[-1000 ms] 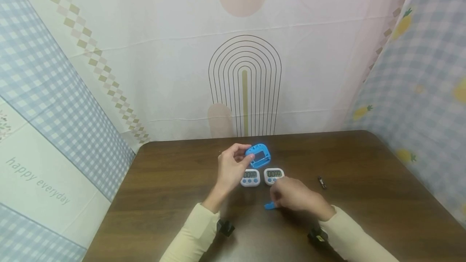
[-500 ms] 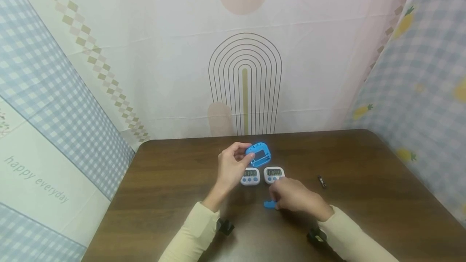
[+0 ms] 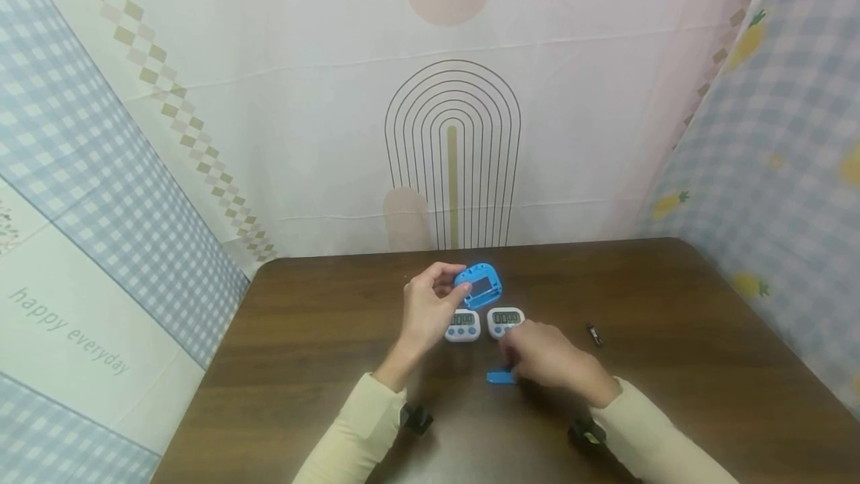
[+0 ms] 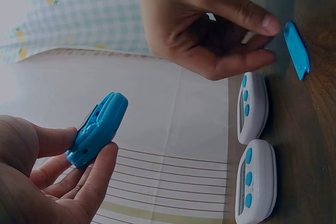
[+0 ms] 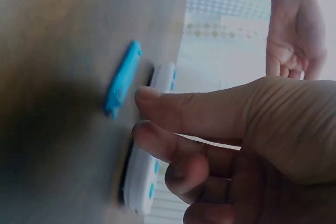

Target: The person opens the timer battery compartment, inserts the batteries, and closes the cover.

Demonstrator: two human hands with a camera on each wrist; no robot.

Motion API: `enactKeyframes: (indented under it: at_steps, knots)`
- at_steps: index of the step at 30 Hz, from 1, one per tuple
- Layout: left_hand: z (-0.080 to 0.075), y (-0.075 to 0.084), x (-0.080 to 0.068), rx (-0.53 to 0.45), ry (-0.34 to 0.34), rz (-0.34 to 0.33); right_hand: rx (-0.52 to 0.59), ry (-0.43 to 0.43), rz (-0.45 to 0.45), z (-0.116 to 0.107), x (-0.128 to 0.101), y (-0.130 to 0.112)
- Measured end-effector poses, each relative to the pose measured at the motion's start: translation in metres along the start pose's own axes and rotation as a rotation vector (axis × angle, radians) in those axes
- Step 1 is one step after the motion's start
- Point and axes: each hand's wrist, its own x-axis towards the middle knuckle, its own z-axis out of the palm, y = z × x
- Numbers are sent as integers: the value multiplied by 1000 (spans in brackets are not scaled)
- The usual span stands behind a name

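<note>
Two hands: left hand (image 3: 425, 310) pinches blue timer (image 3: 480, 286); right hand (image 3: 546, 361), fingers loosely curled, nears blue cover (image 3: 500, 376).

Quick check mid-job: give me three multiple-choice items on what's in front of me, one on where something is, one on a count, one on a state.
1. Where does the small blue cover lie?
A. On the table, just in front of the right hand's fingertips
B. Inside the left hand
C. On top of a white timer

2. How many white timers lie on the table?
A. One
B. Two
C. Four

3. What is the state of the blue timer?
A. Flat on the table
B. Held off the table by the left hand
C. Stacked on the white timers

Answers:
1 A: the left wrist view shows the cover on the wood next to the right hand.
2 B: the left white timer and the right white timer lie side by side.
3 B: the left hand pinches it in the air.
</note>
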Motion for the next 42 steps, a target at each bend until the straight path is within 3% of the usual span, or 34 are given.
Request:
enactKeyframes:
  at_steps: [15,42]
  knots:
    - [0,1,-1,7,-10,-10,-85,105,101,-21,0,27]
    - [-1,3,-2,8,-24,-27,-104,73,219,-52,-10,86]
